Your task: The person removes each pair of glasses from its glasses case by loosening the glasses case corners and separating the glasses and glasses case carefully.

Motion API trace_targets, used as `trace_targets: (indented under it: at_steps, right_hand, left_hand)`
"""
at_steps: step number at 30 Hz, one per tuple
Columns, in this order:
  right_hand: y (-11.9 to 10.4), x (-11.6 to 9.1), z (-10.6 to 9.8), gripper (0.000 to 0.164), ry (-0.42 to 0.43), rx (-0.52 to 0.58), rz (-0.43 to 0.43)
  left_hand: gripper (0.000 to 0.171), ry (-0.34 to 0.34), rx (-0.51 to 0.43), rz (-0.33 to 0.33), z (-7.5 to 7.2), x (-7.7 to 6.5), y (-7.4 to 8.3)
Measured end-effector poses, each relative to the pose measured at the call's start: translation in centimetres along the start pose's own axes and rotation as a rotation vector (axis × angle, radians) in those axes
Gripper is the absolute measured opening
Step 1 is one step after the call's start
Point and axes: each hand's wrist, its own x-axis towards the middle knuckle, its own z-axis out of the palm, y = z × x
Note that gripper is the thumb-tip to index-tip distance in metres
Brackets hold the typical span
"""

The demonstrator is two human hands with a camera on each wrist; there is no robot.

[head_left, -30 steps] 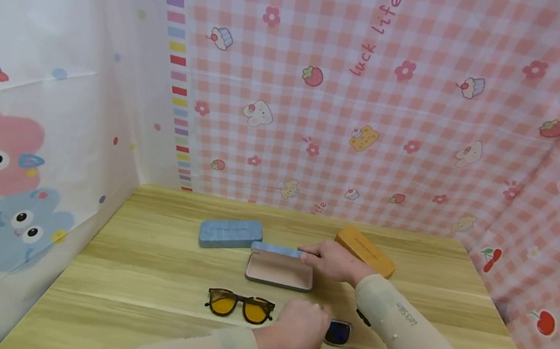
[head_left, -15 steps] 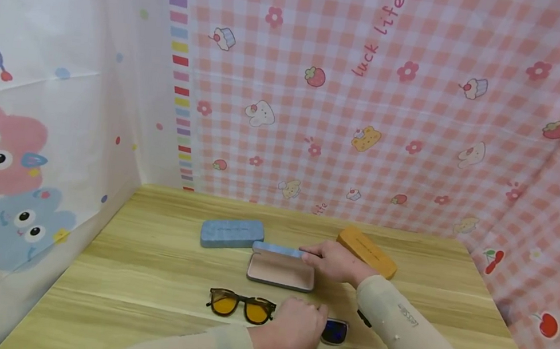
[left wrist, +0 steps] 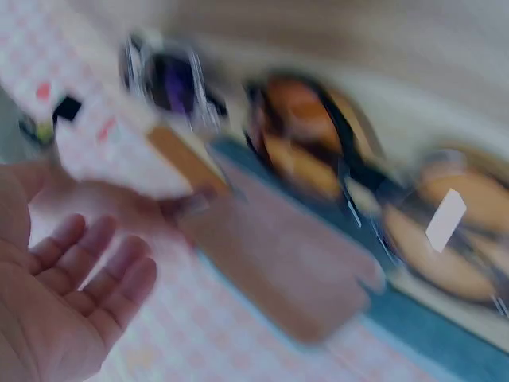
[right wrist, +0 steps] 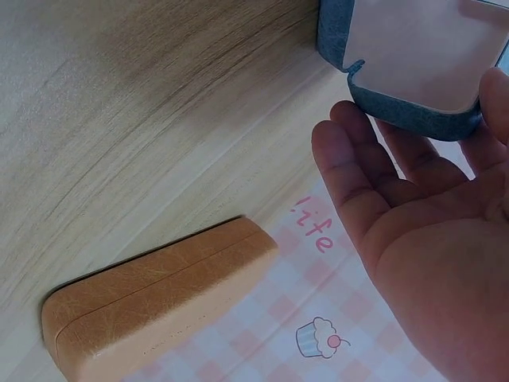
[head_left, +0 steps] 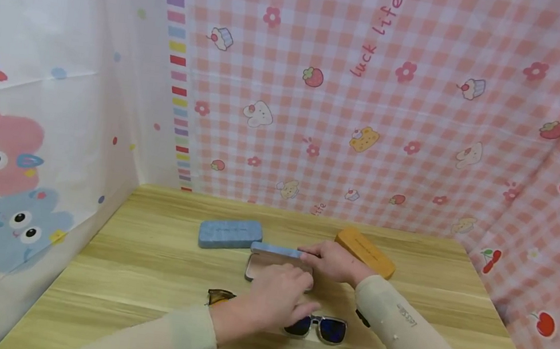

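Note:
My right hand [head_left: 334, 261] grips the raised lid of an open blue glasses case [head_left: 255, 266] at its right end. In the right wrist view the thumb and fingers lie about the lid's pink-lined corner [right wrist: 429, 64]. My left hand [head_left: 276, 295] hovers over the case's front, partly hiding it, and holds nothing; its fingers [left wrist: 119, 286] bend loosely. Just below it lie clear-framed sunglasses with dark blue lenses [head_left: 332, 331], their left part partly covered. Dark-framed glasses with orange lenses [head_left: 221, 296] sit to the left, mostly hidden by the left wrist.
A closed blue glasses case [head_left: 230, 234] lies behind and left of the open one. Behind my right hand is a closed orange glasses case [head_left: 367, 252]. Patterned cloths [head_left: 339, 106] hang behind and beside the wooden table [head_left: 146, 251].
My left hand has moved from the dark sunglasses up and left over the open case, uncovering more of the sunglasses, which have shifted slightly left. The right hand keeps its hold.

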Motion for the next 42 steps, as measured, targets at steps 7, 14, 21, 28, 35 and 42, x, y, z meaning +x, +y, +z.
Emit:
trace_targets:
  at_steps: [7, 14, 21, 28, 35, 42]
  right_hand:
    - [-0.3, 0.1, 0.2, 0.045, 0.004, -0.002, 0.042]
    - [-0.3, 0.0, 0.4, 0.043, 0.023, 0.005, 0.059]
    - [-0.4, -0.1, 0.4, 0.043, 0.031, 0.0, 0.057]
    - [-0.4, -0.1, 0.4, 0.044, 0.025, 0.012, 0.051]
    - [-0.5, -0.1, 0.3, 0.045, 0.02, 0.013, 0.061]
    - [-0.2, -0.1, 0.1, 0.046, -0.011, 0.016, 0.034]
  left_hand:
    - [0.065, 0.037, -0.347, -0.454, -1.7, -0.9, -7.4]
    - [0.097, -0.167, -0.587, -0.596, 0.4, -2.5, -12.4]
    - [0.101, -0.261, -0.586, -0.546, 2.2, -2.1, -13.5]
    - [0.101, -0.308, -0.545, -0.529, 2.8, -1.1, -12.6]
    - [0.104, -0.306, -0.527, -0.521, 3.1, -0.8, -12.3]
    - [0.107, -0.297, -0.505, -0.498, 3.4, -1.0, -12.5]
